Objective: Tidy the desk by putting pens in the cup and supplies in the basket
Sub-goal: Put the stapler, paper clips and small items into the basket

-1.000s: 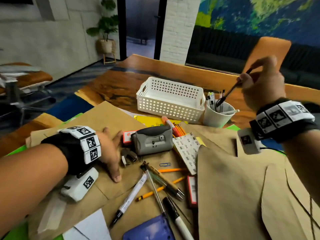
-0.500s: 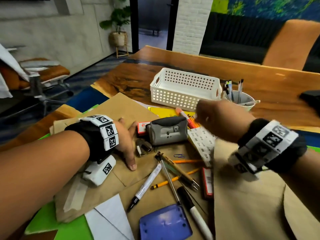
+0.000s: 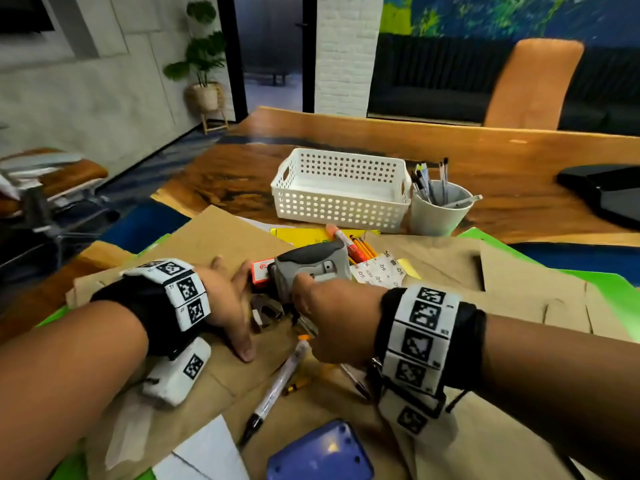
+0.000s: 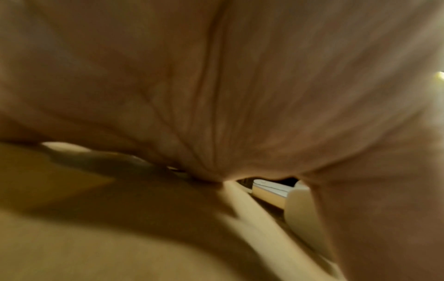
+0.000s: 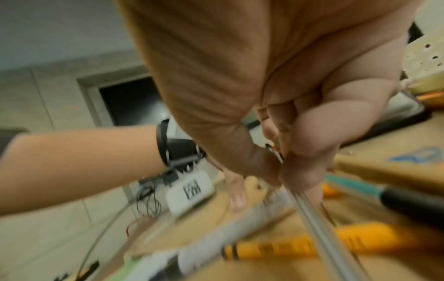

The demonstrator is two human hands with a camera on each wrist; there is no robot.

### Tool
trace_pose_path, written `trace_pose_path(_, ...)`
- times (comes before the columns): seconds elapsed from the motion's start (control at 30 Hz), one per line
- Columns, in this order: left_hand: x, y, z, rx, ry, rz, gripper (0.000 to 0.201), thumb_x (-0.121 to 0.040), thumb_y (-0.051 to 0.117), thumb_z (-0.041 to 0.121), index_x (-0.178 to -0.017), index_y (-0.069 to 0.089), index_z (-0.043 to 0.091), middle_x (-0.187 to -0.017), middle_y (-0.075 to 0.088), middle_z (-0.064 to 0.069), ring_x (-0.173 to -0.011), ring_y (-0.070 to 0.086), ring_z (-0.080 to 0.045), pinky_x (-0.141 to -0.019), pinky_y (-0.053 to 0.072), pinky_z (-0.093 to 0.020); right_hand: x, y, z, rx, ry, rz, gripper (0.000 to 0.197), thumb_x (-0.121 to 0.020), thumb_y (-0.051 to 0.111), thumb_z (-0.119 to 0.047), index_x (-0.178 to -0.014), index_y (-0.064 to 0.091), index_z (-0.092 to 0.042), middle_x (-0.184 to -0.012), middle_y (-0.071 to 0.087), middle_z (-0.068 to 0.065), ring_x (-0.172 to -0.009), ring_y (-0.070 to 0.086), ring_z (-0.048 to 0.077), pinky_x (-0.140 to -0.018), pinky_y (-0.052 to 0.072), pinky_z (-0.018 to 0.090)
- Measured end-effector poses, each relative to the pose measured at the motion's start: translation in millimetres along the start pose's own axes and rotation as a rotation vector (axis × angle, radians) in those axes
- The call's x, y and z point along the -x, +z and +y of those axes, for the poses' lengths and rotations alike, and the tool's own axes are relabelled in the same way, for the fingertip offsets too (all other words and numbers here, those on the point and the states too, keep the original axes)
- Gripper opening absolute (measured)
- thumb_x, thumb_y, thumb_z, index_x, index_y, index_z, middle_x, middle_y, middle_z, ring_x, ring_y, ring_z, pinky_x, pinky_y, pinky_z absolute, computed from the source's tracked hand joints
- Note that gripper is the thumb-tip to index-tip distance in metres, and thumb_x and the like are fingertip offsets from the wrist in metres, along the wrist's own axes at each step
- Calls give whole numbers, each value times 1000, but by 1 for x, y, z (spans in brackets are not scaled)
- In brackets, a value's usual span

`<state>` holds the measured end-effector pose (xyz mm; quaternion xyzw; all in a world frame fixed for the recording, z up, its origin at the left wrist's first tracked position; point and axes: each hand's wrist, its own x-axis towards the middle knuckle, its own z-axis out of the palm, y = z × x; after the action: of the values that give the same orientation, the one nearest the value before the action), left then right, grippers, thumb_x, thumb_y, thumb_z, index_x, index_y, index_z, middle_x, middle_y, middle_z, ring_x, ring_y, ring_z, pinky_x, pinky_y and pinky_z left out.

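My right hand (image 3: 313,318) has come down on the pile of pens just in front of the grey stapler (image 3: 311,268). In the right wrist view its thumb and fingers (image 5: 300,171) pinch a thin silver pen (image 5: 319,224) near one end. A white pen (image 3: 280,382) and an orange pencil (image 3: 298,385) lie beside it on the brown paper (image 3: 221,237). My left hand (image 3: 232,306) lies flat and open on that paper, holding nothing. Behind stand the empty white basket (image 3: 341,216) and the white cup (image 3: 438,216) with several pens in it.
A staple remover (image 3: 265,311) and a red-and-white box (image 3: 259,271) sit between my hands. An orange marker (image 3: 341,240) and pencils (image 3: 363,247) lie behind the stapler. A blue plastic piece (image 3: 322,455) is at the near edge. An orange chair (image 3: 533,84) stands across the table.
My right hand left the cup without the pen it held, swung down and left to the pen pile, and now pinches the silver pen. The left hand stayed flat on the paper.
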<state>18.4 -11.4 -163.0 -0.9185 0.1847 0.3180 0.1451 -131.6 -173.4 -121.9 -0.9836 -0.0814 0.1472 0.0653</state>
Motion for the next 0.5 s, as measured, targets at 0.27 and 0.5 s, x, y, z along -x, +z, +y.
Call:
trace_pose_path(0.27,-3,0,-1,15,18,-7,191,2,72,89,-144,-40,38,-158,-39,-19,-155,-4,-38,-124,16,-52,39,-85,112,-196,158,971,45,-86,66,-15,-123,42,-21,-71,70,1,-61,65,19,-62,53,36)
trace_pose_path(0.5,2,-4,3,17,9,-69,189,1,71,86,-142,-43,37,-155,-43,-17,-155,-3,-39,-125,13,-49,20,-85,243,-470,719,1203,28,-95,52,-26,-120,40,-32,-94,69,11,-81,66,27,-73,48,31)
